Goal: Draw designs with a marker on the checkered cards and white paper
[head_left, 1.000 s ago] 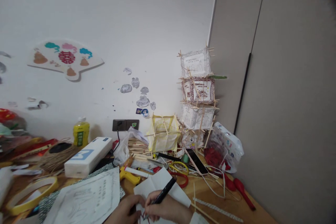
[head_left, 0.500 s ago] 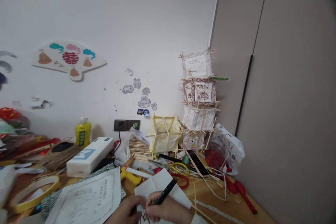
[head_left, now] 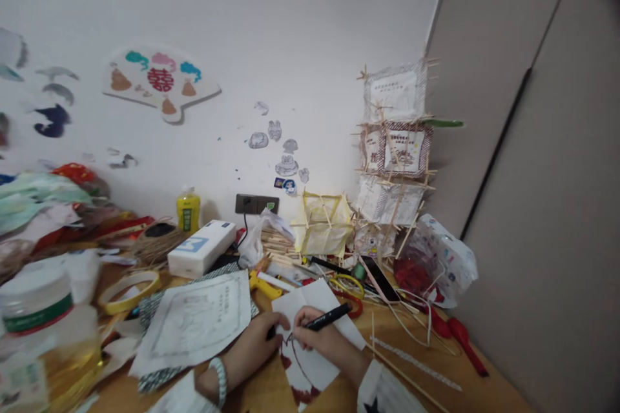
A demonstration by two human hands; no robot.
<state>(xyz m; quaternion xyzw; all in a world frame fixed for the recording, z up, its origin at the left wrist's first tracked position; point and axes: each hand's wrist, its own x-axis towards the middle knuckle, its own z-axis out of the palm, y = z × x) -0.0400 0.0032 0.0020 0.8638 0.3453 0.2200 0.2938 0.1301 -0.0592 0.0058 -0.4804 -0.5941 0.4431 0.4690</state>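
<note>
My right hand is closed round a black marker, its tip down on a white sheet of paper. Dark red shapes and a long curved line show on this sheet. At the sheet's left edge rests my left hand, fingers curled, with a small black piece that looks like a marker cap tucked in them. A white cloth or paper panel with a grey drawing and writing lies left of my left hand, on a dark patterned piece.
Behind the sheet lie a yellow glue gun, scissors with yellow handles and a phone. A stick-frame lantern tower stands at the back right. On the left are a tape roll, a tissue pack and a large jar.
The view has tilted down and turned left, so both forearms, the jar and more of the drawn sheet now show. My right hand still holds the marker at the paper.
</note>
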